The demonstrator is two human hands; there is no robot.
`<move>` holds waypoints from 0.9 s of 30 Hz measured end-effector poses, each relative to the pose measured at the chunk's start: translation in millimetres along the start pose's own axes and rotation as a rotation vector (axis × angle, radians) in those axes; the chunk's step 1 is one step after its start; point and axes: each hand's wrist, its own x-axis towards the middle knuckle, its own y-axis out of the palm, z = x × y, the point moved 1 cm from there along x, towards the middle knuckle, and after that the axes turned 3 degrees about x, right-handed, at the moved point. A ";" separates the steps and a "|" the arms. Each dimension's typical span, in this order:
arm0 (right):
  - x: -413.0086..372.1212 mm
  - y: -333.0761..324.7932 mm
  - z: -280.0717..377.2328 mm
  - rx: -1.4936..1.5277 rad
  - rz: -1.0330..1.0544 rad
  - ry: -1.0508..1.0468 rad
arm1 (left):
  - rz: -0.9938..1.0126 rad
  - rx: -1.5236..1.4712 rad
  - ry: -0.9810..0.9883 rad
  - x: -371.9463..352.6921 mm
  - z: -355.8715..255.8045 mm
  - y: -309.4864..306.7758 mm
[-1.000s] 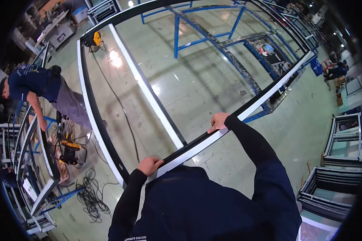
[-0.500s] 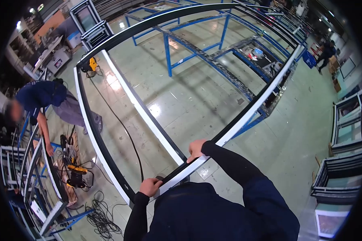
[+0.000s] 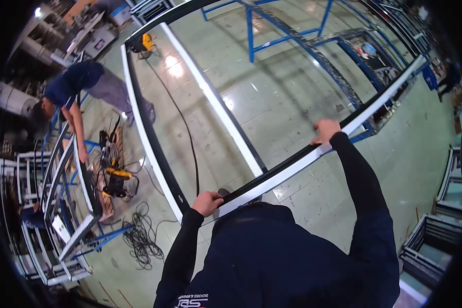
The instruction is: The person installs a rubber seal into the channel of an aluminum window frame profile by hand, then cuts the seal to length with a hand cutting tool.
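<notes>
A large rectangular window frame (image 3: 291, 168), white on its outer face and black inside, stretches out ahead of my body. A white crossbar (image 3: 210, 92) joins its near rail between my hands. My left hand (image 3: 208, 203) is closed over the near rail, close to the left corner. Further right along that rail, past the crossbar joint, my right hand (image 3: 326, 132) has its fingers bent over the edge. Both palms are hidden from the camera.
Blue metal trestles (image 3: 250, 36) stand under and beyond the frame. On the left, a co-worker (image 3: 79, 84) bends over other frames (image 3: 82, 174). Yellow cable reels (image 3: 119, 177) and a tangle of black cable (image 3: 141, 236) lie on the floor. More frames (image 3: 431, 238) are stacked at right.
My right hand has slid right along the near rail, away from the crossbar joint. My left hand stays near the left corner. The view has shifted, with the scene lying further right and higher.
</notes>
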 end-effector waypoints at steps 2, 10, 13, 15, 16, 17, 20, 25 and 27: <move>-4.3 36.8 32.9 0.311 -0.086 -0.237 | 0.008 0.018 -0.034 -6.2 6.9 -10.4; -86.0 77.9 263.1 0.588 0.245 -0.710 | 0.087 0.040 -0.086 -11.7 30.8 -11.6; -75.6 88.3 278.8 0.503 0.405 -0.700 | 0.079 0.055 -0.101 -7.4 32.1 -2.6; -53.8 105.9 293.5 0.510 0.439 -0.741 | 0.042 0.040 -0.109 -14.3 25.7 -10.8; -45.6 112.9 300.0 0.482 0.451 -0.719 | 0.007 0.219 -0.072 -12.3 31.4 -10.6; -37.7 121.1 305.7 0.428 0.494 -0.773 | 0.078 0.208 -0.149 -21.2 10.0 -27.9; -42.3 125.3 316.0 0.433 0.530 -0.775 | 0.016 0.192 -0.133 -2.6 42.8 4.8; -39.2 135.5 318.7 0.492 0.701 -0.618 | -0.062 0.095 -0.121 -15.8 38.3 3.6; -39.2 135.7 316.5 0.501 0.695 -0.602 | -0.059 0.055 -0.117 -15.0 37.7 4.2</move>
